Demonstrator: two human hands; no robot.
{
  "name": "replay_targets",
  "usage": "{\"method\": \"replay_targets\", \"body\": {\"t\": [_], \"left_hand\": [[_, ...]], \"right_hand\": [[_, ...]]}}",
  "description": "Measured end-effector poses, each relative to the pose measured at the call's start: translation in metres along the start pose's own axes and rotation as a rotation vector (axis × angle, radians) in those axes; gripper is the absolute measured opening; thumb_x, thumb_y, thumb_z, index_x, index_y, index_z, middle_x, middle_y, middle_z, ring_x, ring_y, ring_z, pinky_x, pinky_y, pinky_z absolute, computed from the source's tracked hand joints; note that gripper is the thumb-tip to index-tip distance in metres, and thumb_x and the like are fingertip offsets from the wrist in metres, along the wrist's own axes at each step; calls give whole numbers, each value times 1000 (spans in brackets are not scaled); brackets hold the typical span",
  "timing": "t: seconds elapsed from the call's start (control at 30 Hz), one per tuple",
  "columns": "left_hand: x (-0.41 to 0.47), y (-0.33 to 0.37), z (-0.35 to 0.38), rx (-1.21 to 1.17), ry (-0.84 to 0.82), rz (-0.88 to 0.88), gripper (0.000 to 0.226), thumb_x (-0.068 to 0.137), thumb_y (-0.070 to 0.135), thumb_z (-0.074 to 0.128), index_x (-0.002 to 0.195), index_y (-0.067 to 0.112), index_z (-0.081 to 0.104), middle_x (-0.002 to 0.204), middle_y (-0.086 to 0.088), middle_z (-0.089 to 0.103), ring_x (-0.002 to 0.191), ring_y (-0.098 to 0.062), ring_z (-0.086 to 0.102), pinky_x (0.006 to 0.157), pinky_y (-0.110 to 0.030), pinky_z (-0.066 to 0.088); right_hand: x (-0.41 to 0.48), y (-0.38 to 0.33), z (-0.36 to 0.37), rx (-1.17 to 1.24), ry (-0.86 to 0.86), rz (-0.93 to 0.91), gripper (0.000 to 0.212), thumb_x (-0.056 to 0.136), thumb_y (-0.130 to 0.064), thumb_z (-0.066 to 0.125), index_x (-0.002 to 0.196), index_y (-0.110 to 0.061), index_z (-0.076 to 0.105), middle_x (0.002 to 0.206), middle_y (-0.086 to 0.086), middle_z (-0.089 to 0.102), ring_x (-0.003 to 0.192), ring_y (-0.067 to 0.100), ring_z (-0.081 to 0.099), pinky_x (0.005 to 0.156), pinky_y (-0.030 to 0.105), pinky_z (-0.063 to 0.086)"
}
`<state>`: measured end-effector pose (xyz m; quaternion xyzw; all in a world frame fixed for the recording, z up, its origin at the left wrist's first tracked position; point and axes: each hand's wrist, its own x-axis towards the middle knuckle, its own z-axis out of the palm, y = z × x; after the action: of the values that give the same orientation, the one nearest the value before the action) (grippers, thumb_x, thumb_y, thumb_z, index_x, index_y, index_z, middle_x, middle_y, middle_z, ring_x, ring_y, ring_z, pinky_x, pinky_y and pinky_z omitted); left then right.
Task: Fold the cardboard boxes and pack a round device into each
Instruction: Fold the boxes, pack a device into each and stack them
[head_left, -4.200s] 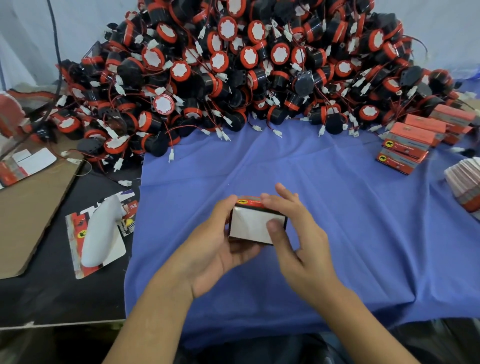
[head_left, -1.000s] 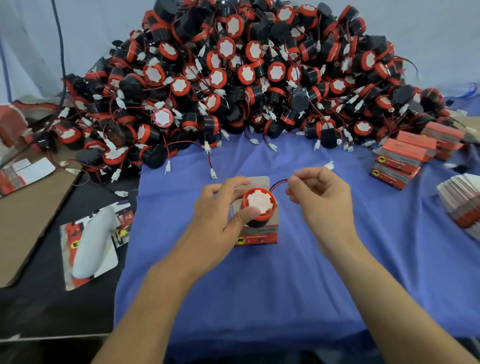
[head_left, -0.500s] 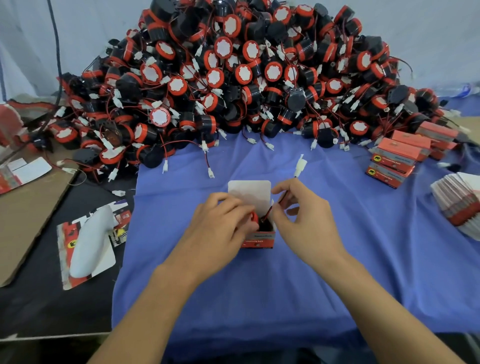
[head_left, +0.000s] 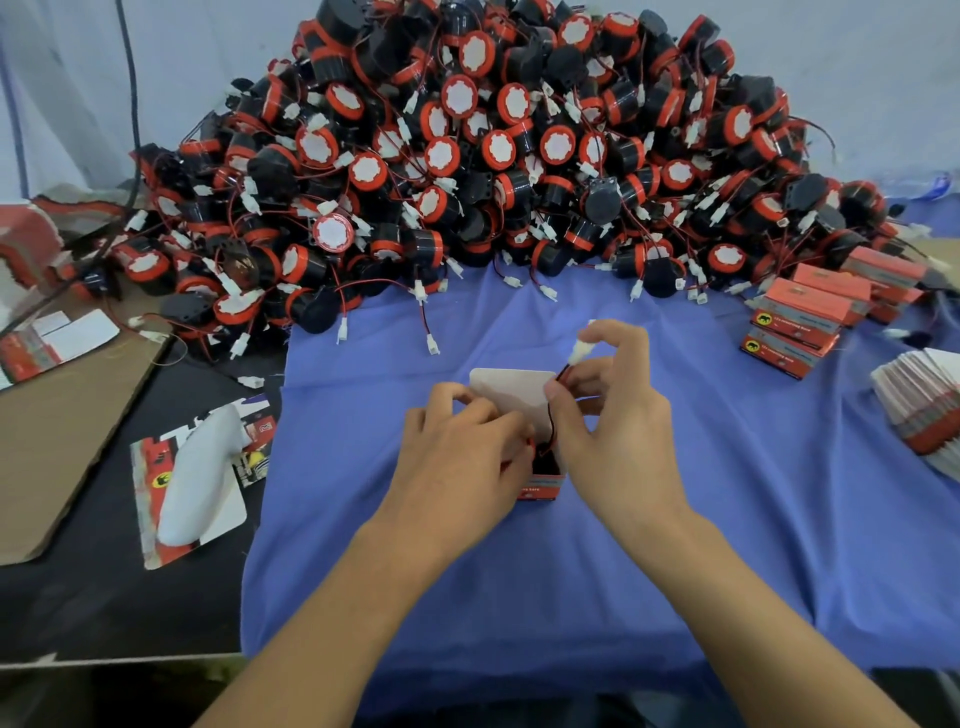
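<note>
Head cam, left to right: the left hand (head_left: 457, 457) is wrapped round the cardboard box (head_left: 540, 486) with its fingers curled over the open top. The round device (head_left: 544, 451), which sat on top of the box a second ago, is now sunk inside right under those fingertips, white lid flap (head_left: 506, 392) standing up behind them. Just right of that, the right hand (head_left: 608, 431) pinches the wire (head_left: 551, 421), white plug (head_left: 576, 351) poking up above the pinch, so I'd say only wire-tucking and shutting the flap remain.
</note>
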<state>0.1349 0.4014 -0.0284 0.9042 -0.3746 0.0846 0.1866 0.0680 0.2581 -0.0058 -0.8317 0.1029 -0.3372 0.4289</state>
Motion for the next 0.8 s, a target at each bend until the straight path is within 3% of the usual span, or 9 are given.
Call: {"method": "replay_targets", "body": {"t": [0.1,0.13,0.23,0.3,0.43,0.57,0.67,0.8], "left_hand": [[-2,1,1,-19,-10,0,16,99,46,50,102,37,63,99,18,59,122,-21,31,84,-33,27],[-2,2,3,-31,-7,0,17,96,47,52,101,37,65,99,17,58,124,-22,31,85,-33,27],[-5,2,7,-52,16,-8,12,93,41,58,95,35,67,104,16,57,131,-25,31,87,-35,29],[-6,-2,10,-70,10,-12,11,97,33,60,100,35,70,106,17,60,135,-26,30,90,-37,35],[-9,-12,11,-139,32,27,19,102,23,59,109,26,75,105,18,68,136,-29,35,99,-41,46],[-15,-10,8,-130,133,27,18,100,26,61,91,11,64,91,4,65,130,-25,47,91,-33,52],[-20,-8,6,-49,161,18,21,97,31,63,87,14,68,91,2,67,128,-28,55,80,-41,54],[-23,-13,8,-27,167,40,10,95,29,73,98,21,77,99,8,72,130,-33,55,78,-47,53]], "right_hand": [[-5,-5,5,-58,-140,-49,69,95,-12,67,139,-46,26,88,-15,66,82,7,66,68,20,53],[-5,-5,6,-143,-191,-65,60,95,-14,67,136,-40,32,89,-14,65,81,9,65,67,24,52],[-1,-8,4,-349,-256,-131,11,96,-15,66,103,-17,58,87,-11,64,80,15,58,69,33,49],[4,-10,2,-354,-264,-103,4,96,-13,64,93,-10,64,85,-4,68,78,21,60,69,39,51],[17,-13,3,-453,-381,-5,11,94,-10,61,94,-14,72,93,1,68,86,22,63,75,38,51],[18,-10,11,-528,-392,-26,11,94,-11,61,95,-14,72,100,-3,60,88,21,57,71,32,45],[15,-6,15,-501,-350,-26,6,92,-13,63,92,-15,69,92,-1,63,86,23,59,72,34,48],[11,2,22,-424,-290,51,5,92,-24,67,97,-25,68,89,-3,58,90,18,55,80,32,47]]}}
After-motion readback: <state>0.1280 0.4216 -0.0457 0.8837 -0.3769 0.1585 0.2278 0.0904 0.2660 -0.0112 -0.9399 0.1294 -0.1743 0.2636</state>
